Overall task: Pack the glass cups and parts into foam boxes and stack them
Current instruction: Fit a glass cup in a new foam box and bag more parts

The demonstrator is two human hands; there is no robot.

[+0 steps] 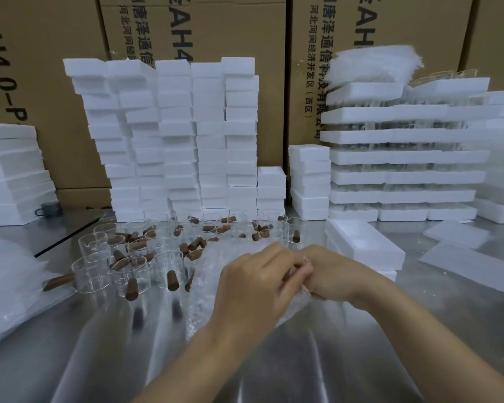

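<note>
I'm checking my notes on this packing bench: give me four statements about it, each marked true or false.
1. The left hand and the right hand both hold the bubble wrap. True.
2. The glass cups stand to the right of the hands. False: they stand to the left of them.
3. White foam boxes are stacked in front of cardboard cartons. True.
4. The table is wooden. False: it is shiny metal.
</note>
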